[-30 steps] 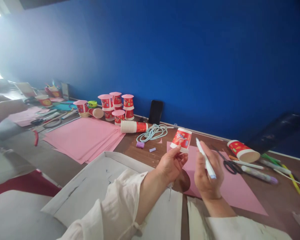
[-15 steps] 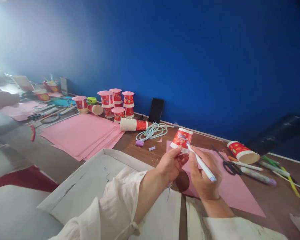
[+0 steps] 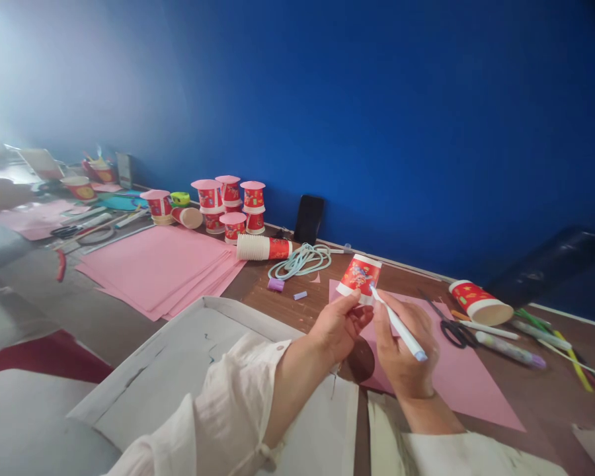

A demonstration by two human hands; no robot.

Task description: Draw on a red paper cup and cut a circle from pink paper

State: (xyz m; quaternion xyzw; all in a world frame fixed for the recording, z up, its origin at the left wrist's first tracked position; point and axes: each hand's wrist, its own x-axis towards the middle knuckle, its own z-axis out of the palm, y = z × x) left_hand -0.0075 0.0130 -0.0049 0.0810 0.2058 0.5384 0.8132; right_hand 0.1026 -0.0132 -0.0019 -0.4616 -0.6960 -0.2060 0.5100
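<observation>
One cup [image 3: 361, 272] is pinched near its wide rim by our left grip [image 3: 338, 327], thumb on the near side, while our right grip [image 3: 409, 345] is closed round a pen [image 3: 402, 328]. We hold the cup above the bench [image 3: 287, 305], base up and tilted, its long axis leaning slightly right. It lies just beyond the left grip, the nearer hand, and forward and left of the right one. Our pen slants across that gap, its tip at the cup's right side; whether they touch, we cannot tell.
</observation>
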